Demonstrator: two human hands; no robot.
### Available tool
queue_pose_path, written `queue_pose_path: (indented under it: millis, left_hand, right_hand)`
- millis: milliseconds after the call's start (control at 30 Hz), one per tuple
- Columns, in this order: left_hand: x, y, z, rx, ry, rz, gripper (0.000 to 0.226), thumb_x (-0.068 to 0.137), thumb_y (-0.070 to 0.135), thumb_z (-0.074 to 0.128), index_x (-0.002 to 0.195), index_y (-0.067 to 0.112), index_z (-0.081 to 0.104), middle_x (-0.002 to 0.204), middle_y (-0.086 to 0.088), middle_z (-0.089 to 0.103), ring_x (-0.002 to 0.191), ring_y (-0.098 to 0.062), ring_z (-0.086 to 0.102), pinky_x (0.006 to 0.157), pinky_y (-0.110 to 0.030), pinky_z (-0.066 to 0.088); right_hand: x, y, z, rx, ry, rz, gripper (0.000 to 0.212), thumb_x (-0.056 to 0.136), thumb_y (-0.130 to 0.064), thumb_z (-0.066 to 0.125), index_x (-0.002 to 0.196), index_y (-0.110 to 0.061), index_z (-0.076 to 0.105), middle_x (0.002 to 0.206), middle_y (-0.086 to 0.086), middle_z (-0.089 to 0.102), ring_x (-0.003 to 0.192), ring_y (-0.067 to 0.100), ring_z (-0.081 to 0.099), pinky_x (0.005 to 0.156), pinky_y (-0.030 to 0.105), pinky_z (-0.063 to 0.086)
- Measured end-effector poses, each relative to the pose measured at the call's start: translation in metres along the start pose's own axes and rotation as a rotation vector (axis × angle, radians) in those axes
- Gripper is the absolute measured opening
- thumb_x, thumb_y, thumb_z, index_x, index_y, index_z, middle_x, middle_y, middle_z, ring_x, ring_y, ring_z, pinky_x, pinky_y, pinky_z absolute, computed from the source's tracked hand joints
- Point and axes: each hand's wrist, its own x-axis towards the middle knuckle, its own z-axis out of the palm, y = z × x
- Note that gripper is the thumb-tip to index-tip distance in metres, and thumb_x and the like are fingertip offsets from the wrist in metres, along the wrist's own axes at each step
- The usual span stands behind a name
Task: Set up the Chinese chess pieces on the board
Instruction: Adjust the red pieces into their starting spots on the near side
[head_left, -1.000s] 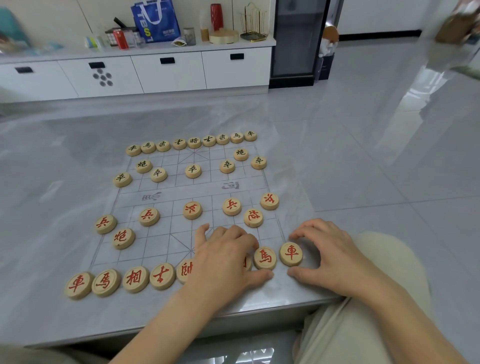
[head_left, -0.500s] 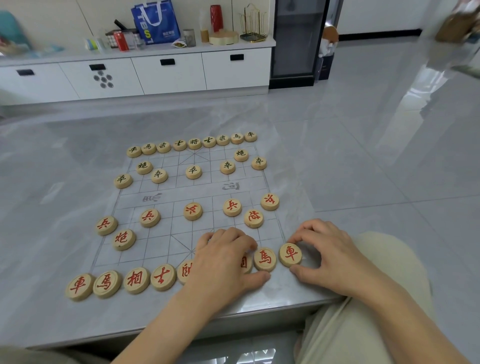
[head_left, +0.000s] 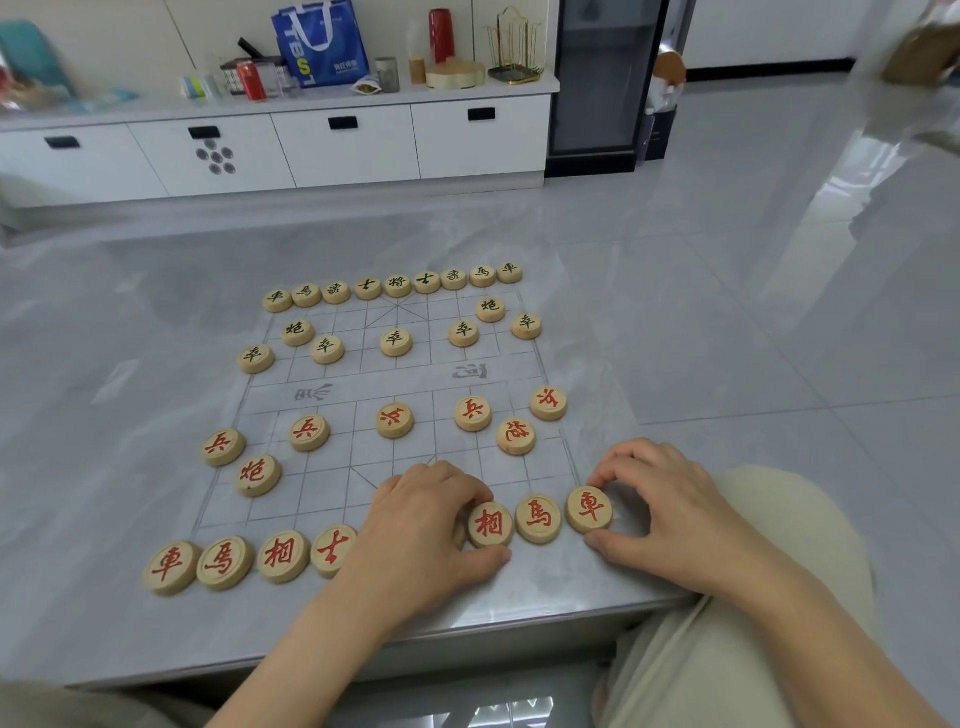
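resting left hand (head_left: 415, 525) covers near-row pieces; right hand (head_left: 670, 512) fingers (head_left: 615, 467) pinch chariot (head_left: 588, 509).

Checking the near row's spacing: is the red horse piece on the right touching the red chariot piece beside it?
Apart. The head view shows a thin strip of table between the red horse piece and the red chariot piece, which the right hand brackets.

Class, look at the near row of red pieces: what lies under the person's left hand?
The left hand covers the middle of the near row, between the red 士 piece and the red 相 piece. Any pieces beneath it are hidden, so their characters cannot be read.
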Motion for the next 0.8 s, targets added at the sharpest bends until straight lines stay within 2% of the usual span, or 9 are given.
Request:
queue_pose_path:
  millis: [433, 633, 667, 733, 800]
  left_hand:
    - [0.0, 0.001, 0.0, -0.024, 0.012, -0.005, 0.056, 0.061, 0.075, 0.043, 0.102, 0.039, 0.055, 0.093, 0.022, 0.05, 0.088, 0.001, 0.044, 0.081, -0.021, 0.036]
    - [0.006, 0.0, -0.018, -0.082, 0.016, -0.063, 0.071, 0.061, 0.079, 0.048, 0.115, 0.033, 0.055, 0.104, 0.019, 0.051, 0.098, -0.001, 0.047, 0.084, -0.021, 0.042]
    - [0.011, -0.002, -0.023, -0.083, 0.044, -0.088, 0.067, 0.066, 0.075, 0.052, 0.116, 0.031, 0.056, 0.106, 0.018, 0.051, 0.1, -0.002, 0.047, 0.084, -0.021, 0.043]
    - [0.022, -0.006, -0.031, -0.08, 0.107, -0.122, 0.052, 0.076, 0.062, 0.06, 0.116, 0.028, 0.057, 0.109, 0.014, 0.054, 0.104, -0.005, 0.048, 0.085, -0.022, 0.042]
    - [0.035, -0.008, -0.037, -0.06, 0.14, -0.125, 0.044, 0.081, 0.052, 0.062, 0.117, 0.026, 0.058, 0.111, 0.01, 0.056, 0.104, -0.006, 0.05, 0.086, -0.021, 0.041]
  right_hand:
    - [0.0, -0.002, -0.002, 0.003, -0.012, -0.003, 0.052, 0.057, -0.073, 0.044, 0.101, -0.045, 0.05, 0.11, -0.027, 0.04, 0.108, 0.001, 0.038, 0.093, 0.027, 0.032]
    - [0.014, -0.008, -0.017, 0.173, -0.016, 0.047, 0.09, 0.051, -0.09, 0.045, 0.126, -0.041, 0.041, 0.112, -0.023, 0.044, 0.102, -0.002, 0.045, 0.092, 0.027, 0.041]
    - [0.022, -0.011, -0.022, 0.155, -0.012, 0.034, 0.087, 0.056, -0.089, 0.045, 0.128, -0.04, 0.041, 0.11, -0.021, 0.044, 0.1, -0.001, 0.046, 0.09, 0.027, 0.042]
    - [0.041, -0.018, -0.031, 0.084, -0.012, 0.006, 0.07, 0.07, -0.072, 0.054, 0.129, -0.035, 0.044, 0.107, -0.018, 0.045, 0.096, 0.001, 0.046, 0.09, 0.028, 0.041]
    - [0.06, -0.026, -0.035, -0.001, 0.01, -0.022, 0.056, 0.077, -0.059, 0.062, 0.124, -0.032, 0.05, 0.105, -0.016, 0.044, 0.096, 0.003, 0.045, 0.09, 0.028, 0.038]
